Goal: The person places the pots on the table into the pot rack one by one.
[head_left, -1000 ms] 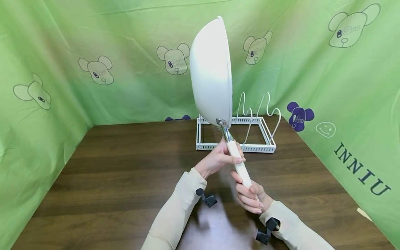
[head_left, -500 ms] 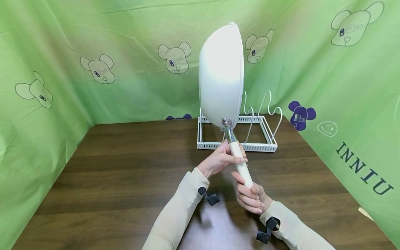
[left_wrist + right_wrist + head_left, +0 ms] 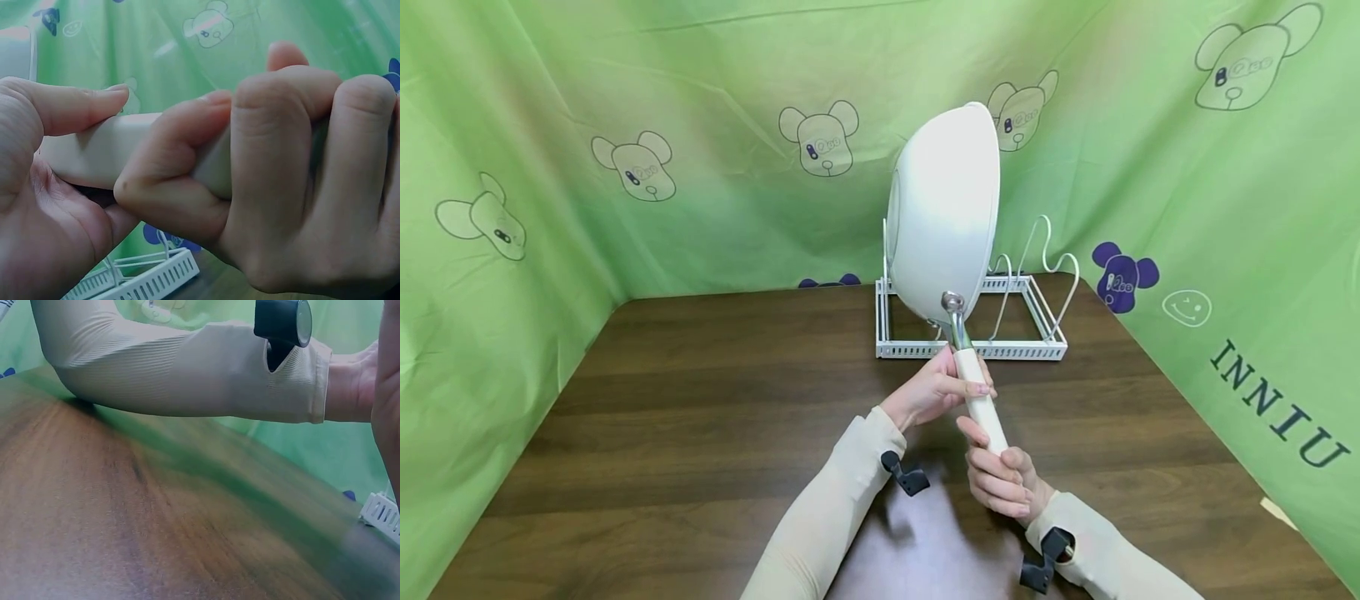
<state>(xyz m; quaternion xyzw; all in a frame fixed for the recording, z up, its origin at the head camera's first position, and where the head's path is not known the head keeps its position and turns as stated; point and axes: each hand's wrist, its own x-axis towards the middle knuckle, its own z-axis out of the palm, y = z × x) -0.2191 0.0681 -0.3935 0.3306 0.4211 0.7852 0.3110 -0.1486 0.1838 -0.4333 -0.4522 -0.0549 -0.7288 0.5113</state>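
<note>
A white wok [image 3: 942, 208] stands on its side, base turned left, in front of or above the left half of a white pan rack [image 3: 1022, 353]. Whether it touches the rack I cannot tell. Its cream handle [image 3: 983, 408] slants down toward me from a metal neck [image 3: 957, 321]. My left hand [image 3: 928, 392] grips the handle near that neck, thumb laid across it. Lower down, my right hand [image 3: 1003, 483] wraps its fingers round the handle's end. In the left wrist view, the handle [image 3: 94, 150] runs between both hands.
The rack's wire dividers [image 3: 1070, 287] rise on its right side. It stands on a brown wooden table [image 3: 700, 417] near the back edge. A green printed cloth [image 3: 722, 208] hangs behind and along both sides. Black camera mounts [image 3: 904, 475] sit on the wrists.
The wok has come down and shifted a little to the right, its upper rim now lower against the cloth. Both hands keep their grip on the handle.
</note>
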